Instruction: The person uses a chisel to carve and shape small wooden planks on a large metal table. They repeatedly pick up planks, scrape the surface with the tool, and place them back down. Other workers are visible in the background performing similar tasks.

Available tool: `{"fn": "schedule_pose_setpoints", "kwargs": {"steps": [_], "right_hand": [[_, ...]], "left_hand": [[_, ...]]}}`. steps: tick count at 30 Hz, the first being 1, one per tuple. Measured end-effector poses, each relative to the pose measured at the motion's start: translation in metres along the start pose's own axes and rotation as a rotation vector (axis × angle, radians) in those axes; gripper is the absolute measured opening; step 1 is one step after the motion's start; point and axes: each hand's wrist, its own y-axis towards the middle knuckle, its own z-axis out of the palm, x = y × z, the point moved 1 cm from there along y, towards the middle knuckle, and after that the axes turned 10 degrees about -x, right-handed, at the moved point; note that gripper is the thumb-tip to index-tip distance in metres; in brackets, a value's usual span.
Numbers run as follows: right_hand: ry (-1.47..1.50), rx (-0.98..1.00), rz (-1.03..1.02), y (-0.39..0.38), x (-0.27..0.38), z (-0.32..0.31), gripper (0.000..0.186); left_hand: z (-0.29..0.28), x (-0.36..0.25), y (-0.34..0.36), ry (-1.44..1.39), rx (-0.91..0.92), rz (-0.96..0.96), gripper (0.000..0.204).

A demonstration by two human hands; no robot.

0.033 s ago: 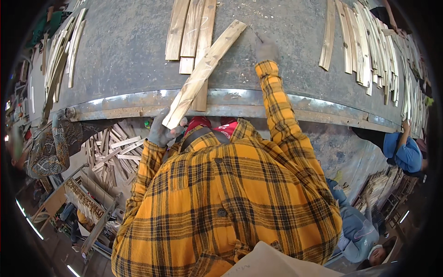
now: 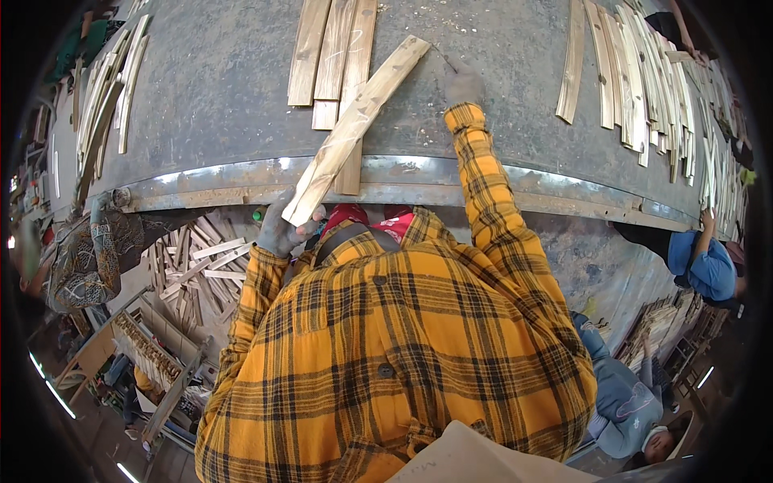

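My left hand [image 2: 280, 229], in a grey glove, grips the near end of a pale wooden board [image 2: 354, 129] that lies diagonally across the bench's metal edge [image 2: 415, 169]. Its far end reaches up to beside my right hand [image 2: 462, 85], which is closed on a thin dark tool [image 2: 444, 59], too small to identify, angled toward that board end. Beneath and behind the board lie several lengthwise boards [image 2: 306, 56], some with pale scrawled marks. My right arm is stretched out over the bench in a yellow plaid sleeve.
Rows of strips [image 2: 624, 72] lie at right, more [image 2: 109, 88] at left. Co-workers [image 2: 700, 266] [image 2: 84, 266] stand along both sides of me; another person [image 2: 624, 402] is behind right. A heap of offcuts [image 2: 201, 266] and a wooden rack [image 2: 149, 350] are at lower left.
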Motion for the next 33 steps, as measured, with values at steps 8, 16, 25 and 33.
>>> {"fn": "schedule_pose_setpoints", "kwargs": {"steps": [8, 16, 25, 33], "right_hand": [[-0.058, 0.062, 0.009, 0.014, -0.003, 0.025, 0.033], [-0.227, 0.113, -0.024, 0.009, 0.002, 0.019, 0.036], [-0.316, 0.045, -0.246, 0.020, 0.001, 0.017, 0.036], [0.135, 0.124, -0.164, -0.008, 0.008, -0.003, 0.023]], "left_hand": [[0.005, -0.007, -0.004, 0.021, -0.074, -0.012, 0.055], [0.006, -0.013, -0.006, 0.020, -0.064, -0.016, 0.053], [0.008, -0.016, -0.008, 0.065, -0.090, -0.003, 0.055], [0.003, -0.014, -0.006, -0.023, -0.019, -0.033, 0.054]]}}
